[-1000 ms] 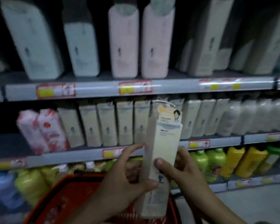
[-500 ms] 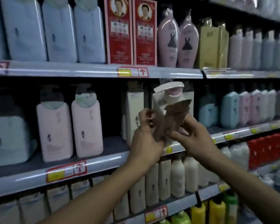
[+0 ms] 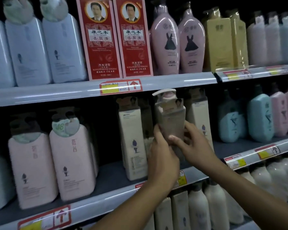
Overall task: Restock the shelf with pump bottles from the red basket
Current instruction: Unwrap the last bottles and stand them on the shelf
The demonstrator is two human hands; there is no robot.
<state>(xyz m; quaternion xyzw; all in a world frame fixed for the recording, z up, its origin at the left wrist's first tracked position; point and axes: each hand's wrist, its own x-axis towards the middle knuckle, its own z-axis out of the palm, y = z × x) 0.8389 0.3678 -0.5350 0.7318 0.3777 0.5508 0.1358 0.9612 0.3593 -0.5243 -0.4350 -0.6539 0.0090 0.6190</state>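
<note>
A cream pump bottle (image 3: 171, 115) with a white pump head is held upright over the middle shelf (image 3: 116, 191), between two matching cream bottles. My left hand (image 3: 161, 156) grips its lower left side and my right hand (image 3: 193, 145) grips its lower right side. One matching cream bottle (image 3: 133, 143) stands just left of it, another (image 3: 199, 113) behind it on the right. The bottle's base is hidden by my hands. The red basket is out of view.
Two large pink bottles (image 3: 71, 161) stand left on the same shelf, with a gap beside the cream ones. Teal and pink bottles (image 3: 259, 117) stand right. Red boxes (image 3: 98, 39) and pink bottles sit on the upper shelf (image 3: 156, 80); white bottles (image 3: 198, 206) fill the shelf below.
The view rose from the basket and lower shelves to the upper shelves. Both hands lifted the cream bottle from the basket up to the middle shelf and moved it in among the matching bottles.
</note>
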